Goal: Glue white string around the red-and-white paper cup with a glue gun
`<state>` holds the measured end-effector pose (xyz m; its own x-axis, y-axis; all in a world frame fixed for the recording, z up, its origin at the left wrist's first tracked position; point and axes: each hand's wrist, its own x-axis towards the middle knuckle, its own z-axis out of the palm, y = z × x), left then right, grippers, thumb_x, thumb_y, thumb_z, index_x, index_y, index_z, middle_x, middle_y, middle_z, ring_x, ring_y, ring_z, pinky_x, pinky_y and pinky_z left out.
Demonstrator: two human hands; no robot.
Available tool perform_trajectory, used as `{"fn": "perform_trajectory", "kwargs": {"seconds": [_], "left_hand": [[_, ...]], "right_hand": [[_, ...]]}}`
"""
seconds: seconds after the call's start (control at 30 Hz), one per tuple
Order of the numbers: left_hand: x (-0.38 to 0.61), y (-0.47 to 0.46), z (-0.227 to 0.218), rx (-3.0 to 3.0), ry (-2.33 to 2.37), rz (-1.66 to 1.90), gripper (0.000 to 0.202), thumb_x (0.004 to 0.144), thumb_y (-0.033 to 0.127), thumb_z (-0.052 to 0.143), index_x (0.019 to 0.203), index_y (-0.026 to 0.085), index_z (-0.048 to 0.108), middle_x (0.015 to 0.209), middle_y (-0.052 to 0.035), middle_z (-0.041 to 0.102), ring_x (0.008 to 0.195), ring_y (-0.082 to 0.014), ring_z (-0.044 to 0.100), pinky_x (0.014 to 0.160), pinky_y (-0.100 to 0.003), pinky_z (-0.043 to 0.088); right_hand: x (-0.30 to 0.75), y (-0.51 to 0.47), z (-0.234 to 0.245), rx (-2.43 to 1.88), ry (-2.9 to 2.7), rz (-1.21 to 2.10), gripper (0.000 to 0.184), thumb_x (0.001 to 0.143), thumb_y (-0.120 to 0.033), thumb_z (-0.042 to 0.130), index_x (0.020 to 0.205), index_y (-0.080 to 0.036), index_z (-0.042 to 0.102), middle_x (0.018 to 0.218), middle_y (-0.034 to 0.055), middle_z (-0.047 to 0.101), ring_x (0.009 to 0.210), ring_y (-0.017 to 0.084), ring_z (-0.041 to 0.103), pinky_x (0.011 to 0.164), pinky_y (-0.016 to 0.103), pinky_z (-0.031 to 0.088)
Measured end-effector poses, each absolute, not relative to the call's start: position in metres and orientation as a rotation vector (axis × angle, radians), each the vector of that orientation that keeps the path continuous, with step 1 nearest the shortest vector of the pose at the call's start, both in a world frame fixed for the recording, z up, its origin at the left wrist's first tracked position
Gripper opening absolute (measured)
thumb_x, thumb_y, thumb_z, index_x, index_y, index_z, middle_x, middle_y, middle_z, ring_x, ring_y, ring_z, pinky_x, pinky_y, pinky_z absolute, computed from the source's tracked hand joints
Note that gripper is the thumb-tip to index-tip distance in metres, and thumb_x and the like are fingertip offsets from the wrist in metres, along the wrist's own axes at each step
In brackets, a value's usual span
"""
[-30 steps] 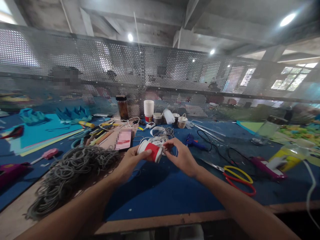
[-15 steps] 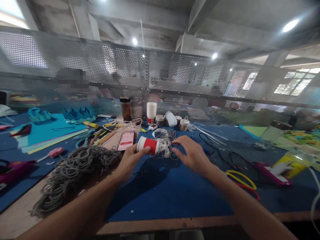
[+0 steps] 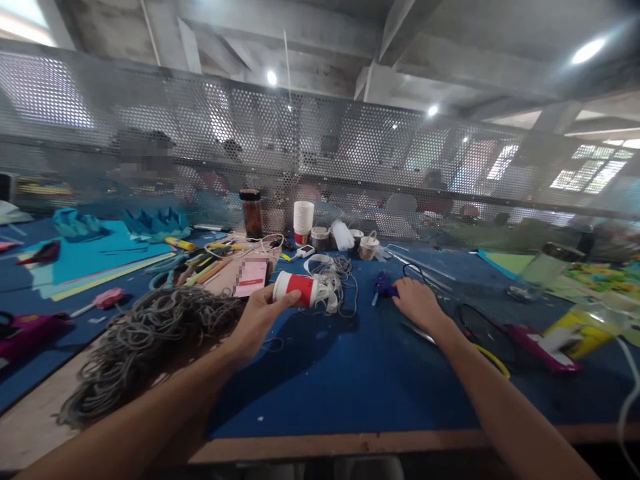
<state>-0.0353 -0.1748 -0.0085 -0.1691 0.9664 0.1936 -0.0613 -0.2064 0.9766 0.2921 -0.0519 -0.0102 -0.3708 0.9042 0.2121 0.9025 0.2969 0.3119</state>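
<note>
Your right hand (image 3: 419, 303) covers the back of the blue glue gun (image 3: 383, 287), so you cannot tell whether the fingers grip it or only rest on it. Your forearm hides most of the scissors (image 3: 487, 353); only part of a yellow loop shows. Your left hand (image 3: 257, 319) hides the near side of the red cup (image 3: 296, 289), and its open end is lost in the white strips (image 3: 326, 292). The people behind the mesh screen (image 3: 350, 160) are blurred. The pink card (image 3: 251, 279) is unreadable. The bottom edge cuts off both your arms.
</note>
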Motion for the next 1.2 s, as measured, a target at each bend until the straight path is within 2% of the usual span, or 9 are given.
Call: {"fn": "perform_trajectory", "kwargs": {"seconds": [0.13, 0.23, 0.43, 0.6, 0.67, 0.73, 0.83, 1.07, 1.2], "left_hand": [[-0.035, -0.175, -0.009, 1.191, 1.149, 1.505, 0.028, 0.081, 0.038, 0.075, 0.099, 0.018, 0.075, 0.098, -0.0057, 0.078, 0.089, -0.0192, 0.07, 0.085, -0.03, 0.053], [-0.036, -0.176, -0.008, 1.207, 1.163, 1.515, 0.028, 0.081, 0.039, 0.075, 0.099, 0.017, 0.075, 0.098, -0.0062, 0.078, 0.09, -0.0198, 0.07, 0.086, -0.031, 0.053], [-0.034, -0.177, -0.002, 1.258, 1.23, 1.52, 0.031, 0.08, 0.04, 0.075, 0.102, 0.018, 0.075, 0.096, -0.0052, 0.078, 0.089, -0.019, 0.069, 0.083, -0.03, 0.054], [-0.033, -0.18, 0.001, 1.3, 1.274, 1.513, 0.036, 0.08, 0.041, 0.074, 0.106, 0.015, 0.075, 0.098, -0.0067, 0.077, 0.091, -0.0214, 0.069, 0.081, -0.031, 0.055], [-0.033, -0.181, 0.001, 1.33, 1.296, 1.514, 0.037, 0.08, 0.041, 0.074, 0.106, 0.015, 0.074, 0.099, -0.0064, 0.077, 0.092, -0.0222, 0.069, 0.082, -0.031, 0.054], [-0.034, -0.181, 0.0, 1.367, 1.327, 1.514, 0.037, 0.081, 0.042, 0.074, 0.106, 0.015, 0.075, 0.098, -0.0059, 0.077, 0.092, -0.0229, 0.069, 0.082, -0.031, 0.054], [-0.034, -0.181, -0.002, 1.437, 1.36, 1.519, 0.036, 0.081, 0.041, 0.073, 0.106, 0.015, 0.075, 0.096, -0.0047, 0.077, 0.09, -0.023, 0.069, 0.083, -0.032, 0.055], [-0.033, -0.183, -0.006, 1.639, 1.414, 1.533, 0.034, 0.084, 0.038, 0.071, 0.109, 0.017, 0.075, 0.099, -0.0038, 0.077, 0.093, -0.0229, 0.07, 0.087, -0.032, 0.054], [-0.031, -0.186, -0.005, 1.715, 1.431, 1.536, 0.032, 0.085, 0.037, 0.07, 0.11, 0.017, 0.075, 0.1, -0.004, 0.078, 0.093, -0.0234, 0.07, 0.087, -0.032, 0.054]], "right_hand": [[0.293, -0.051, -0.01, 1.781, 2.58, 0.619, 0.022, 0.093, -0.025, 0.053, 0.107, -0.011, 0.061, 0.105, 0.016, 0.066, 0.097, 0.03, 0.066, 0.079, 0.036, 0.046], [0.291, -0.055, -0.003, 1.926, 2.695, 0.469, 0.025, 0.094, -0.027, 0.049, 0.111, -0.011, 0.058, 0.102, 0.0142, 0.068, 0.095, 0.029, 0.067, 0.077, 0.034, 0.045], [0.271, -0.072, 0.02, 2.132, 3.09, -0.274, 0.041, 0.093, -0.043, 0.052, 0.122, -0.014, 0.055, 0.107, 0.0126, 0.071, 0.092, 0.026, 0.068, 0.075, 0.031, 0.047], [0.25, -0.101, 0.028, 1.983, 3.139, -1.113, 0.041, 0.088, -0.056, 0.058, 0.091, -0.015, 0.066, 0.065, 0.0029, 0.067, 0.062, 0.02, 0.064, 0.065, 0.03, 0.049], [0.243, -0.113, 0.029, 1.842, 3.064, -1.475, 0.039, 0.087, -0.054, 0.06, 0.088, -0.016, 0.064, 0.058, 0.0001, 0.063, 0.054, 0.017, 0.061, 0.061, 0.029, 0.05], [0.239, -0.122, 0.028, 1.792, 2.99, -1.662, 0.038, 0.085, -0.054, 0.065, 0.088, -0.016, 0.064, 0.054, -0.0024, 0.059, 0.049, 0.014, 0.057, 0.056, 0.027, 0.048], [0.236, -0.129, 0.026, 1.882, 2.95, -1.647, 0.039, 0.082, -0.055, 0.068, 0.086, -0.016, 0.067, 0.047, -0.005, 0.052, 0.042, 0.011, 0.049, 0.048, 0.024, 0.042], [0.234, -0.133, 0.027, 1.955, 2.937, -1.561, 0.042, 0.081, -0.058, 0.067, 0.09, -0.017, 0.071, 0.047, -0.0052, 0.05, 0.043, 0.011, 0.049, 0.044, 0.023, 0.039], [0.236, -0.132, 0.023, 1.989, 2.971, -1.489, 0.043, 0.08, -0.06, 0.068, 0.078, -0.018, 0.066, 0.047, -0.0045, 0.05, 0.043, 0.011, 0.049, 0.043, 0.023, 0.039]]}}
